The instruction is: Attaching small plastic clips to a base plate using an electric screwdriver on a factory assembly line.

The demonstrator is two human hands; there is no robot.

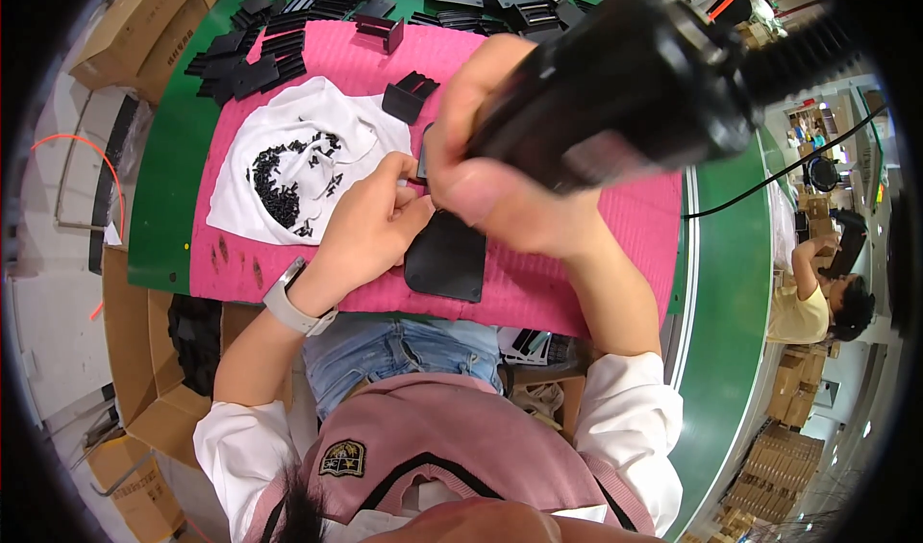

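Observation:
My right hand (514, 202) is wrapped round a thick black electric screwdriver (606, 96), its body tilted up to the right and its tip hidden behind the hand. Close against it, my left hand (370, 221) has its fingertips pinched together at the upper edge of a flat black plate (445, 259). What the pinch holds, if anything, cannot be made out. The plate lies on a pink ribbed mat (615, 288) near its front edge. Left of my hands, many small black screws (277, 202) sit in a heap on a crumpled white cloth (236, 216).
Loose black brackets (411, 97) lie beyond the cloth, with more black parts (255, 72) piled along the far side of the green table (159, 226). A cable (740, 197) hangs at the right. Cardboard boxes (149, 351) stand left; another person (817, 298) is far right.

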